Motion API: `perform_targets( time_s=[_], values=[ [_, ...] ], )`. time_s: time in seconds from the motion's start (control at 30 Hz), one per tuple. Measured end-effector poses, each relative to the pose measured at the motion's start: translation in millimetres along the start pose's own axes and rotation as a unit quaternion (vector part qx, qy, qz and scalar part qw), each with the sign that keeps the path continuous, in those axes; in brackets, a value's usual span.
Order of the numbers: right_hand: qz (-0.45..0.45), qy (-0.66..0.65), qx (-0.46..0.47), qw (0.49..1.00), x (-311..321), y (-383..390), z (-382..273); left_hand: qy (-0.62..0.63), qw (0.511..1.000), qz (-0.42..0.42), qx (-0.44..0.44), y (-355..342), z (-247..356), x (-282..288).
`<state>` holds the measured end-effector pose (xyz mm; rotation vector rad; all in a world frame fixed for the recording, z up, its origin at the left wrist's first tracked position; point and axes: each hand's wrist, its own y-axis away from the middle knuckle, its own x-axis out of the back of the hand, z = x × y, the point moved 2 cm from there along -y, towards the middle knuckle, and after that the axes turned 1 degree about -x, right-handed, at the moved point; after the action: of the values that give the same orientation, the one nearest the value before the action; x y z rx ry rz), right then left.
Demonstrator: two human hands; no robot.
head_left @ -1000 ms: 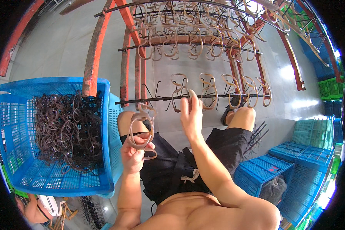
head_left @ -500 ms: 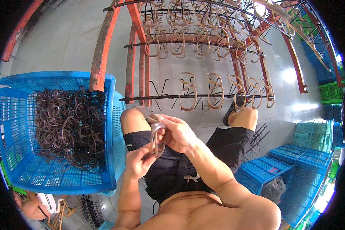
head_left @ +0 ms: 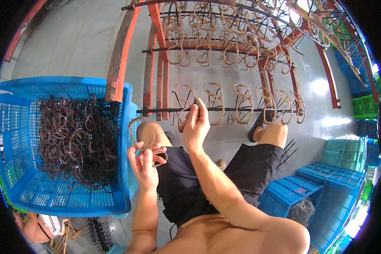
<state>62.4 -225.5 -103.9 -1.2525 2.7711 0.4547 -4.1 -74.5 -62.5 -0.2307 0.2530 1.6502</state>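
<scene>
My left hand (head_left: 145, 167) holds a brownish eyeglass frame (head_left: 130, 130) between thumb and fingers, beside the blue basket. One of its rims sticks up above the fingers, the other lies by the palm. My right hand (head_left: 195, 125) is raised at the left end of a black rod (head_left: 228, 109) with thin prongs. Its fingers pinch the side of a tan eyeglass frame (head_left: 184, 85) that hangs on the rod; the fingers hide part of this frame. Several similar tan frames (head_left: 243, 86) hang in a row to its right.
A large blue basket (head_left: 128, 178) on the left holds a tangled heap of dark brown frames (head_left: 78, 135). An orange rack post (head_left: 122, 59) juts close to its corner. More loaded rods run above. Blue crates (head_left: 292, 186) stand at the lower right. Another person (head_left: 34, 228) sits at lower left.
My hands have parted. The right one has moved up to the rod, where one more frame now hangs at the left end. My left hand has shifted left, holding a frame.
</scene>
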Motion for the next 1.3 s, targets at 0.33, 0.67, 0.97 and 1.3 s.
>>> perform_targets(
  time_s=[0.33,0.67,0.97,1.3],
  values=[
    [0.067,-0.003,0.052,0.996,-16.7,-18.5,17.8,-0.008,1.000,0.006,0.015,-2.7,1.1,5.2],
    [0.064,0.019,0.109,0.992,-17.5,-17.5,9.7,-0.004,1.000,0.002,0.016,0.7,-2.1,13.1],
    [-0.006,-0.003,0.030,1.000,-35.0,3.5,9.2,0.000,0.999,0.009,0.047,3.2,-7.5,13.1],
    [0.021,0.152,0.050,0.987,-17.1,-5.9,0.4,-0.001,1.000,0.001,0.022,1.3,-5.1,17.8]
  ],
)
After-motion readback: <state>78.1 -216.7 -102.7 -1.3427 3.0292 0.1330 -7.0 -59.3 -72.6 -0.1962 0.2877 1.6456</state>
